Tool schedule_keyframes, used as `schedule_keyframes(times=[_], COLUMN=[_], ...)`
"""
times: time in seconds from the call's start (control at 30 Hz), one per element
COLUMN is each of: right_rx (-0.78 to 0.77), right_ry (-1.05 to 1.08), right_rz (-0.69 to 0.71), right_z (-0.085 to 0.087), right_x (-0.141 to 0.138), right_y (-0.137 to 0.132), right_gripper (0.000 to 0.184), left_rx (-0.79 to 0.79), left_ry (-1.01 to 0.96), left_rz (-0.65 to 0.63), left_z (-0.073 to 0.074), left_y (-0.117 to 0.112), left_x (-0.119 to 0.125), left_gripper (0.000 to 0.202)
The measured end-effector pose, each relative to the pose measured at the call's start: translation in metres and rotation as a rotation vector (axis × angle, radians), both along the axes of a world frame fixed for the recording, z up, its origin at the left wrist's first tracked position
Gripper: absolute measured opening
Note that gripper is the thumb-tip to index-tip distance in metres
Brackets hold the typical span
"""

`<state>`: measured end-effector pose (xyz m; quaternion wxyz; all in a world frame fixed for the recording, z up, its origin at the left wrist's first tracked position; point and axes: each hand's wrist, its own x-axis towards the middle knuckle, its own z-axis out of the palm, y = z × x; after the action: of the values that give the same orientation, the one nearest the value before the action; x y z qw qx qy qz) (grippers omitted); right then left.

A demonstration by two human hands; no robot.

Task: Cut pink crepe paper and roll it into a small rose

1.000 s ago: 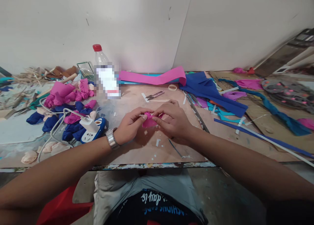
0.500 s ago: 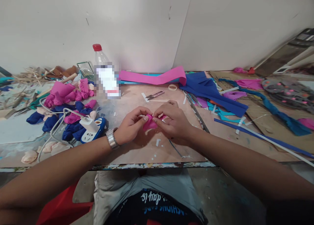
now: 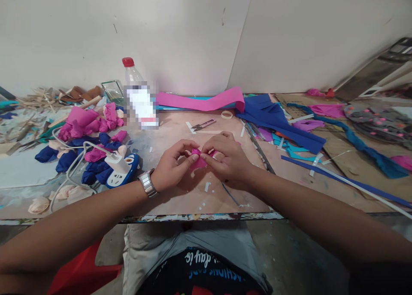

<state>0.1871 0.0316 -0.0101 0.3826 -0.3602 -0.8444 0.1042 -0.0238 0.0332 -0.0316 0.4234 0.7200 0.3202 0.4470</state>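
Observation:
Between my two hands is a gathered strip of pink crepe paper (image 3: 200,162), bunched at its upper left. My left hand (image 3: 174,162) pinches the bunched end between thumb and fingers, a metal watch (image 3: 148,183) on its wrist. My right hand (image 3: 228,157) grips the strip close beside it, thumb near the left thumb; a bit of pink shows past its far side. Beyond the hands lie thread snips (image 3: 204,125) and a roll of tape (image 3: 227,114). A small white scrap (image 3: 207,186) rests just below the paper.
Pink and blue paper flowers (image 3: 69,159) crowd the left, beside a power socket (image 3: 124,174) with white cables. A bottle (image 3: 131,71) and a blurred phone (image 3: 143,108) stand behind. A long pink paper strip (image 3: 199,101), blue paper (image 3: 277,119) and cardboard (image 3: 337,149) lie back and right.
Both hands stay in nearly the same place. The pink paper is shifted slightly between the fingers, and a bit of pink now shows beyond the right hand.

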Motion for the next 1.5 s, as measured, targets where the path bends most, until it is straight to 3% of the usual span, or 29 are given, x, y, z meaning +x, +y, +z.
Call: schedule_keyframes(times=[0.2, 0.6, 0.93, 1.5], right_rx=[0.016, 0.038, 0.050, 0.109], right_ry=[0.000, -0.002, -0.033, -0.018], right_rz=[-0.007, -0.002, -0.008, -0.028], right_z=[-0.0021, -0.0018, 0.0004, 0.0013], right_x=[0.0005, -0.0008, 0.0004, 0.0001], right_y=[0.0012, 0.0001, -0.0007, 0.0004], right_gripper=[0.010, 0.012, 0.012, 0.018], left_rx=[0.018, -0.004, -0.097, -0.107], left_ry=[0.021, -0.001, -0.030, -0.038], left_rz=[0.006, 0.051, 0.038, 0.012], left_z=[0.0011, 0.0022, 0.0042, 0.0025], left_y=[0.0002, 0.0025, 0.0012, 0.0017], left_x=[-0.0002, -0.0012, 0.0010, 0.0000], left_gripper=[0.018, 0.026, 0.022, 0.027])
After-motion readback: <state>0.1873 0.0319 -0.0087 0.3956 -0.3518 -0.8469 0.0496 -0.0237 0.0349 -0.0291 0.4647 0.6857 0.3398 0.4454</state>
